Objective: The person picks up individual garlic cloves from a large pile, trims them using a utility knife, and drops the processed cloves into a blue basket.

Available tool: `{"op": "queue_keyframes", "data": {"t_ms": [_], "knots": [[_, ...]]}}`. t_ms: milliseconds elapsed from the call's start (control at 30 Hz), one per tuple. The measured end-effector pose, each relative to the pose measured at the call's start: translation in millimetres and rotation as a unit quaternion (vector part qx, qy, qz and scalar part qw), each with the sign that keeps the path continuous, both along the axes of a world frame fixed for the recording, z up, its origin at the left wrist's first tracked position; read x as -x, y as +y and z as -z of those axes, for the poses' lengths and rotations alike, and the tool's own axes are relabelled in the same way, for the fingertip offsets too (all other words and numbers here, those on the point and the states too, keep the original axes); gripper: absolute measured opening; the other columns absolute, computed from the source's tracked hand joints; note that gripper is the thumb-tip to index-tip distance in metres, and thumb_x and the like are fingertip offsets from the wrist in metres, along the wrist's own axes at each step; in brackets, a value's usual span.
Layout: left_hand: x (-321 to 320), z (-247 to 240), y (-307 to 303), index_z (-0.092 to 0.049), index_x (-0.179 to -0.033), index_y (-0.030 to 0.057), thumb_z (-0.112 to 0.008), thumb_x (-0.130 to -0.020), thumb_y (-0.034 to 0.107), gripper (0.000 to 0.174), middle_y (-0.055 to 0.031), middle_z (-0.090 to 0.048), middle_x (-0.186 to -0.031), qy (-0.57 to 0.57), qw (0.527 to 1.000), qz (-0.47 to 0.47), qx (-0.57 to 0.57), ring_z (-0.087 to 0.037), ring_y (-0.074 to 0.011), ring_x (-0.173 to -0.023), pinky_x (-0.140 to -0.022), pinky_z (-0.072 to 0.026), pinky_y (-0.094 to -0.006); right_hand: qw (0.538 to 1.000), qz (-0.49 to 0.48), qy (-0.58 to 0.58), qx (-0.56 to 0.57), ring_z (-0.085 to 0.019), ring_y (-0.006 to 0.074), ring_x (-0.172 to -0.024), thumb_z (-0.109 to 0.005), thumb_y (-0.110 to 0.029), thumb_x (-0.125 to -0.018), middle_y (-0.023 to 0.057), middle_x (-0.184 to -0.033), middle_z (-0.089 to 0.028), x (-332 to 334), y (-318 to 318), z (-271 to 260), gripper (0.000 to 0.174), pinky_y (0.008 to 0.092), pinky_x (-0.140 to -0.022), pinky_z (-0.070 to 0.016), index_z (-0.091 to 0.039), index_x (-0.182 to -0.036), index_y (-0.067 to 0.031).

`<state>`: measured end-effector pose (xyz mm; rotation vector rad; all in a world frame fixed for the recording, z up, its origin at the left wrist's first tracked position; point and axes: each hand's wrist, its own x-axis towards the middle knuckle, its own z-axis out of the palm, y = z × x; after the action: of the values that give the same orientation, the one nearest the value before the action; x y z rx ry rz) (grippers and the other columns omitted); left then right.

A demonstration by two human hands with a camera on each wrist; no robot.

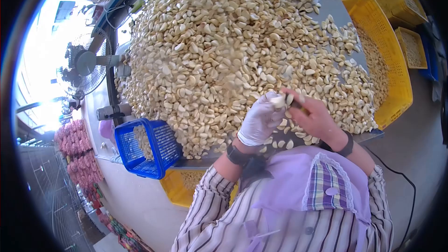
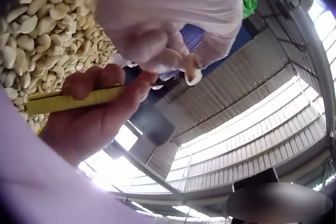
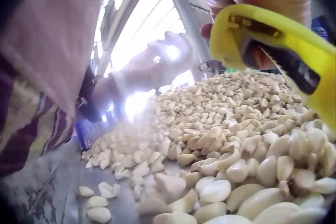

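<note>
Garlic clove (image 2: 193, 76) pinched in left grip (image 1: 260, 120) — yellow knife (image 2: 52, 102) held in right grip (image 1: 315, 117) — clove heap (image 1: 210, 56) beyond, blue basket (image 1: 164, 142) left.

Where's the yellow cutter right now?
In the left wrist view, the yellow cutter is left of centre, held by the right hand, below the gloved left hand.

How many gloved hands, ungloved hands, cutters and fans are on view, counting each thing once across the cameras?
Gloved left hand: 1
Ungloved right hand: 1
Yellow cutter: 1
Fan: 1
Total: 4
</note>
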<state>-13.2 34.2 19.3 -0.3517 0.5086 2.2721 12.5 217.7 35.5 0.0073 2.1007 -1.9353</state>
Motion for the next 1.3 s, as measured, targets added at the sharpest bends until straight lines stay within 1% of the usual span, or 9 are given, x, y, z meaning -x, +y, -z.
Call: {"op": "queue_keyframes", "data": {"t_ms": [233,300,333,400,433,767,900,967,1300], "knots": [[62.6,15.2,-84.8,-0.054,-0.121,0.0089,-0.06,-0.081,0.014,0.04,-0.0024,-0.059,-0.092,0.196,0.892,-0.202,0.353,-0.056,-0.0146,-0.06,-0.051,-0.0463,-0.0268,0.975,0.116,-0.151,0.111,-0.042,0.0044,-0.048,-0.046,-0.018,-0.095,-0.0012,-0.068,-0.049,10.4,27.2,20.6,0.043,0.0175,-0.046,-0.0368,-0.042,-0.137,-0.0085],[94.7,34.9,-102.4,-0.057,-0.119,0.0101,-0.061,-0.082,0.017,0.038,-0.0061,-0.06,-0.093,0.423,0.426,-0.075,0.797,-0.058,-0.0189,-0.057,-0.051,-0.0469,-0.0328,0.974,0.115,-0.149,0.122,-0.042,0.0041,-0.049,-0.046,-0.018,-0.095,-0.0009,-0.07,-0.05,11.5,27.0,23.3,0.043,0.0173,-0.046,-0.0371,-0.042,-0.136,-0.0087],[102.6,41.0,-104.2,-0.057,-0.119,0.0101,-0.061,-0.082,0.017,0.038,-0.0061,-0.06,-0.093,0.423,0.422,-0.077,0.798,-0.058,-0.0189,-0.057,-0.051,-0.0469,-0.0328,0.975,0.114,-0.147,0.124,-0.042,0.0041,-0.049,-0.046,-0.018,-0.095,-0.0009,-0.07,-0.05,11.4,26.5,26.1,0.043,0.0173,-0.046,-0.0371,-0.042,-0.136,-0.0087],[112.3,44.4,-103.3,-0.062,-0.11,0.0137,-0.062,-0.081,0.019,0.029,-0.0096,-0.058,-0.091,0.506,0.13,0.048,0.851,-0.06,-0.0241,-0.06,-0.052,-0.0468,-0.0359,0.973,0.106,-0.166,0.122,-0.045,0.0037,-0.047,-0.054,-0.022,-0.092,-0.0015,-0.069,-0.052,8.9,26.4,31.8,0.044,0.0185,-0.044,-0.0388,-0.046,-0.134,-0.0097],[115.2,41.3,-102.4,-0.062,-0.11,0.0137,-0.062,-0.081,0.019,0.029,-0.0096,-0.058,-0.091,0.509,0.129,0.048,0.85,-0.06,-0.0241,-0.06,-0.052,-0.0468,-0.0359,0.973,0.108,-0.165,0.124,-0.045,0.0037,-0.047,-0.054,-0.022,-0.092,-0.0015,-0.069,-0.052,10.2,27.8,30.7,0.044,0.0185,-0.044,-0.0388,-0.046,-0.134,-0.0097],[108.6,50.2,-103.8,-0.061,-0.094,0.012,-0.067,-0.076,0.013,0.019,-0.0046,-0.058,-0.089,0.574,0.275,0.015,0.771,-0.062,-0.0235,-0.065,-0.058,-0.0493,-0.0338,0.966,0.111,-0.19,0.133,-0.047,0.0051,-0.047,-0.059,-0.022,-0.09,0.0008,-0.071,-0.054,11.2,27.9,34.8,0.049,0.019,-0.044,-0.0388,-0.045,-0.133,-0.004],[80.4,27.9,-60.0,-0.057,-0.095,0.0046,-0.066,-0.081,0.003,0.018,-0.0039,-0.063,-0.081,0.323,0.756,-0.063,0.566,-0.057,-0.0078,-0.062,-0.053,-0.0459,-0.0203,0.969,0.079,-0.199,0.126,-0.047,0.0043,-0.048,-0.059,-0.021,-0.089,0.0004,-0.071,-0.055,8.5,28.2,37.2,0.05,0.019,-0.044,-0.0387,-0.044,-0.134,-0.0065],[62.9,21.6,-38.7,-0.056,-0.1,0.0056,-0.066,-0.082,0.004,0.021,-0.0026,-0.063,-0.081,0.251,0.867,-0.068,0.426,-0.054,-0.0052,-0.057,-0.048,-0.0413,-0.0166,0.975,0.056,-0.191,0.103,-0.047,0.0034,-0.052,-0.051,-0.014,-0.091,-0.0016,-0.071,-0.052,10.6,26.9,19.0,0.049,0.017,-0.048,-0.0403,-0.041,-0.138,-0.0117],[16.7,5.1,12.9,-0.055,-0.098,0.0026,-0.059,-0.083,0.004,0.016,-0.0005,-0.056,-0.073,0.158,0.948,0.036,0.275,-0.041,-0.0027,-0.05,-0.042,-0.0285,-0.0157,0.99,-0.101,-0.082,0.062,-0.049,0.0028,-0.053,-0.058,-0.017,-0.088,-0.0019,-0.075,-0.055,6.8,24.3,7.6,0.06,0.0174,-0.05,-0.0408,-0.034,-0.143,-0.0168]]}}
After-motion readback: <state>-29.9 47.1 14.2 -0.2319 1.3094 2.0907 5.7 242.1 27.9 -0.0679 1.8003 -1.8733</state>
